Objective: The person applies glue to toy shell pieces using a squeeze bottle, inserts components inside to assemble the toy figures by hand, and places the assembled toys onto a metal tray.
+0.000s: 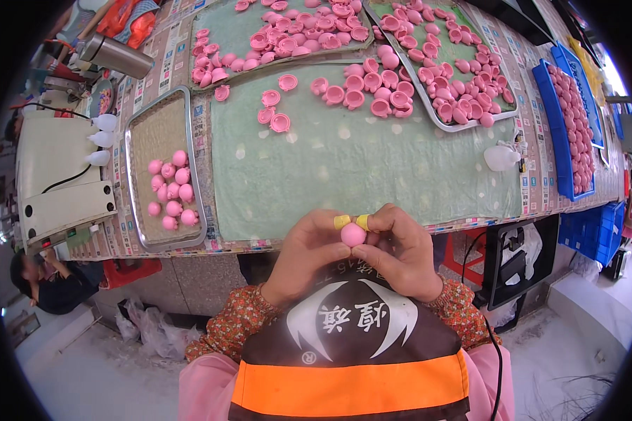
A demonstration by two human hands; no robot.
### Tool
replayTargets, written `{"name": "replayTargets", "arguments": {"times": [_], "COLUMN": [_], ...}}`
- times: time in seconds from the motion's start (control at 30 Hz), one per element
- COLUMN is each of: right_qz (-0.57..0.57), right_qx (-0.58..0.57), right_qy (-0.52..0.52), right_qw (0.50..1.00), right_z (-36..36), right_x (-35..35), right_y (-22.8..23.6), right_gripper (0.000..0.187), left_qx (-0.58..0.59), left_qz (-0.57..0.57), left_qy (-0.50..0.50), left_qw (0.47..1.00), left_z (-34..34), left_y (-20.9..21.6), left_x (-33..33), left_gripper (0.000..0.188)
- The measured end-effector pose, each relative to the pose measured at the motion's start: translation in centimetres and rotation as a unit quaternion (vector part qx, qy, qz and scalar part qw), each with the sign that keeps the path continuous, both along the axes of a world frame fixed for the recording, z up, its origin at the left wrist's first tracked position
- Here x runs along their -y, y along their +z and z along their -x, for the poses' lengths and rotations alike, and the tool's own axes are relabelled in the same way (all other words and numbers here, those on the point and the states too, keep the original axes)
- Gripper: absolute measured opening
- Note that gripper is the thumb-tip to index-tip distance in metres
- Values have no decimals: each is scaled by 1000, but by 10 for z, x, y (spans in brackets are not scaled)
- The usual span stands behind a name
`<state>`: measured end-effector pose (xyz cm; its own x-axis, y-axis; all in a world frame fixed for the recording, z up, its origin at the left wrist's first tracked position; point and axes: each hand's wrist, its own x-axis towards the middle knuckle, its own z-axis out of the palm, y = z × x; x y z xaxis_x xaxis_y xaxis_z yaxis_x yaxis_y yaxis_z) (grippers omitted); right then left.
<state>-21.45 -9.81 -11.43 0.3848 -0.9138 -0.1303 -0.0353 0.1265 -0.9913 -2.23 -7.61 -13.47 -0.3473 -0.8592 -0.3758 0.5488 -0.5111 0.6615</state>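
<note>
Hands (354,252) around pink ball (352,234)

A small factory workbench for hand assembly of little pink parts.

The long table (330,175) is covered with a pale green cloth and holds shallow metal trays (135,210) full of small pink rubber-like cups (428,77) and pink round balls (172,186). Blue plastic crates (551,133) with more pink pieces stand at the right, and a beige box-shaped machine (56,175) stands at the left.
</note>
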Motion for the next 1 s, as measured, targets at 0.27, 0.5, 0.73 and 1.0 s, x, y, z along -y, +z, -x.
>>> {"name": "replayTargets", "arguments": {"times": [0.27, 0.5, 0.73, 1.0], "right_qz": [302, 237, 254, 410], "right_qx": [-88, -110, -104, -193], "right_qy": [-13, -39, -28, 30], "right_qw": [949, 964, 961, 891], "right_z": [-11, -6, -5, -2], "right_x": [9, 9, 8, 6], "right_y": [0, -5, -4, -8], "right_gripper": [34, 42, 36, 35], "left_qx": [50, -8, 29, -1], "left_qz": [41, 37, 69, 45], "left_qy": [-24, -6, -20, -10], "left_qw": [998, 999, 997, 999], "left_z": [4, 7, 3, 3], "left_y": [7, 23, 9, 2], "left_x": [-1, 4, -2, -5], "left_gripper": [33, 32, 33, 30]}}
